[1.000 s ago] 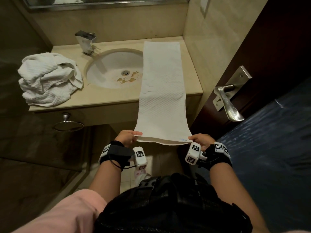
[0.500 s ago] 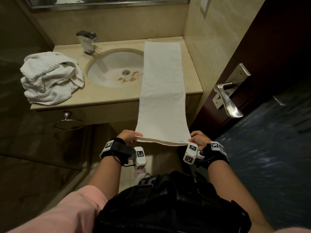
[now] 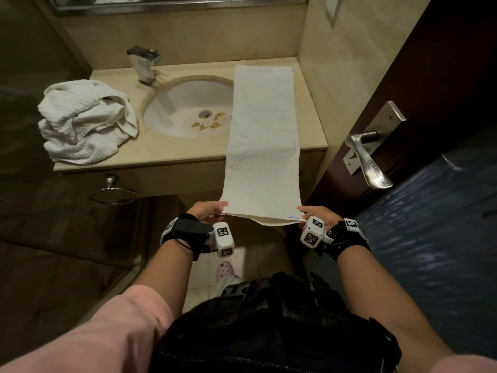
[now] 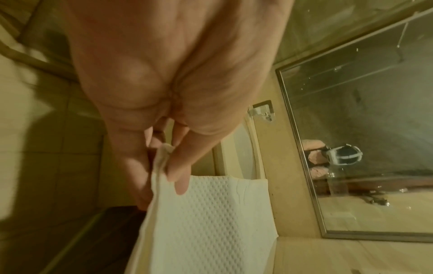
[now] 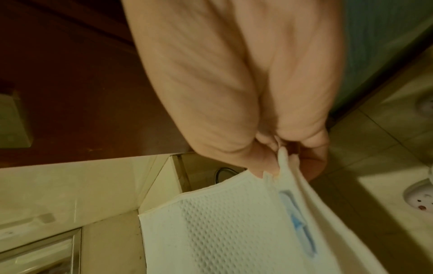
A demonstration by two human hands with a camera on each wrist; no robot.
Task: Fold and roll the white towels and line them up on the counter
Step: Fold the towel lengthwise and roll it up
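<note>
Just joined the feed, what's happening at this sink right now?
A person is working on a folded white towel laid as a long strip over the counter. The left hand and right hand each pinch a near corner, off the edge. A crumpled towel pile waits left of the sink.

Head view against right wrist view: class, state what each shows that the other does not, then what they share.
Only the head view shows the crumpled towels on the counter, the sink, the faucet and the left hand.

Only the right wrist view shows the blue tag clearly, close up.

Both show the right hand pinching a corner of the long folded towel, which runs off the counter edge.
</note>
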